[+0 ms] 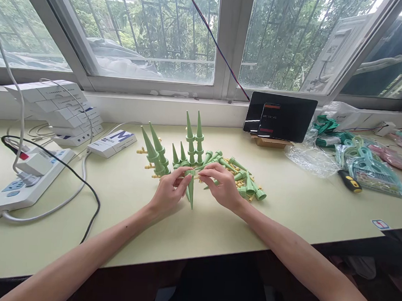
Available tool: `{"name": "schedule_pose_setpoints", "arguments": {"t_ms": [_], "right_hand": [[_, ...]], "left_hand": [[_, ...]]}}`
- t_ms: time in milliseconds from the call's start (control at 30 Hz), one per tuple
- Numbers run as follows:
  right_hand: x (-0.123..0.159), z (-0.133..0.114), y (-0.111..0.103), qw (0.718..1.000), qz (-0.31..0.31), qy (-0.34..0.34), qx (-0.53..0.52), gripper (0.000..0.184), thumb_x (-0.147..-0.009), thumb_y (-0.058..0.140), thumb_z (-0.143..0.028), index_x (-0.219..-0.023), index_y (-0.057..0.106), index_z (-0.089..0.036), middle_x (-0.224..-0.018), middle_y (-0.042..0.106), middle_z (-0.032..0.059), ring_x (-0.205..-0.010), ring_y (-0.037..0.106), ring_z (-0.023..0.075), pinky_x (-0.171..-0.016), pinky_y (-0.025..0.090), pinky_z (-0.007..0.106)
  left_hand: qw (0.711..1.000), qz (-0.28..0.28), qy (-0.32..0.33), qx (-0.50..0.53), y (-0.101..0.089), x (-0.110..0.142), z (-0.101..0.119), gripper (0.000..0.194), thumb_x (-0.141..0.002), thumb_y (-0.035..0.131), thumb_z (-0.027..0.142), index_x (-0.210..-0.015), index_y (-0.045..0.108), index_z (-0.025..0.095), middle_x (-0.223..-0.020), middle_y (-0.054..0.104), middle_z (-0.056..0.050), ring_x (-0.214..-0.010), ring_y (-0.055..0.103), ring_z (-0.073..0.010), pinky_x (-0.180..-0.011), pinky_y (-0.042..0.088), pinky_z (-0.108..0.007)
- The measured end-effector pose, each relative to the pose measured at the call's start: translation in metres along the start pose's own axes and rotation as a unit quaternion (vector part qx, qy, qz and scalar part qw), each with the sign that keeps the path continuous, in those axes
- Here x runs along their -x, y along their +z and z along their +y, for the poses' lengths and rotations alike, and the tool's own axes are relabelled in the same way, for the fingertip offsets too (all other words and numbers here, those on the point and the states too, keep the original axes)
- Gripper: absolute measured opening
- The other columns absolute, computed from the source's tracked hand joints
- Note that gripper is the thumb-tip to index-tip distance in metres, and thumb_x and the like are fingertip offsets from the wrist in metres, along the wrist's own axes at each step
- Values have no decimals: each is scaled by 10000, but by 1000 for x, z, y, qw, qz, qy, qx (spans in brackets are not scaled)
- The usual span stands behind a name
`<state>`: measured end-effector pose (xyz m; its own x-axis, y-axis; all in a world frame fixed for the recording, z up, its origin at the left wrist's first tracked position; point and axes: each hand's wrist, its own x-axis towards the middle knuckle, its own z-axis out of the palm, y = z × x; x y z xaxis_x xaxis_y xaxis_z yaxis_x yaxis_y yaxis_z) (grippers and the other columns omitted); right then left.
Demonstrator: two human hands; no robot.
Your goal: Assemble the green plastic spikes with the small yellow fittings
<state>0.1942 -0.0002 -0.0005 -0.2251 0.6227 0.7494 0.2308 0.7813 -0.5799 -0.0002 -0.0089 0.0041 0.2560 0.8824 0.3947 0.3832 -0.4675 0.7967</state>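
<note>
Between my two hands a green plastic watering spike (191, 195) points tip-down, just above the table or touching it; I cannot tell which. My left hand (172, 187) pinches it near its wide collar. Close to that collar, the fingers of my right hand (221, 184) are pinched together, and what they hold is too small and hidden to name. Behind my left hand, several spikes stand tip-up (153, 149), some with yellow valve pieces (141, 151) sticking out sideways. A loose pile of green spikes (249, 183) and small yellow parts lies beyond my right hand.
A tablet (282, 117) with a phone (269, 121) before it leans near the window. White boxes (62, 113), another box (112, 143) and a power strip (30, 180) with cables occupy the left. Plastic-wrapped packs (368, 164) and a yellow-black handle (349, 181) lie right.
</note>
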Motion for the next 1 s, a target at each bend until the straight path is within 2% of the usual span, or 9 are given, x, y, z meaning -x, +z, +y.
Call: {"name": "schedule_pose_setpoints", "arguments": {"t_ms": [367,667,1000], "right_hand": [[-1,-3,-1,997,-6,68,-28,108,-929,617,-237,-976,715,-226,-1011,612,71,-763,644,150,-754,601,339],[1,-1,2,990,-20,114,-83,159,-940,608,-315,-869,686,-196,-827,634,39,-631,643,133,-623,602,297],[1,-3,0,990,-51,116,-59,208,-970,547,-332,-881,646,-173,-706,617,4,-530,592,103,-560,507,251]], "left_hand": [[999,3,-14,35,0,0,-1,292,-958,536,400,-1112,620,167,-558,485,54,-438,494,-101,-458,408,-226],[999,12,-7,34,0,0,-3,283,-955,540,402,-1118,613,182,-593,501,45,-432,494,-93,-450,411,-226],[999,12,-2,33,0,1,-3,274,-956,543,395,-1112,609,180,-601,489,46,-434,500,-93,-445,404,-222]]}}
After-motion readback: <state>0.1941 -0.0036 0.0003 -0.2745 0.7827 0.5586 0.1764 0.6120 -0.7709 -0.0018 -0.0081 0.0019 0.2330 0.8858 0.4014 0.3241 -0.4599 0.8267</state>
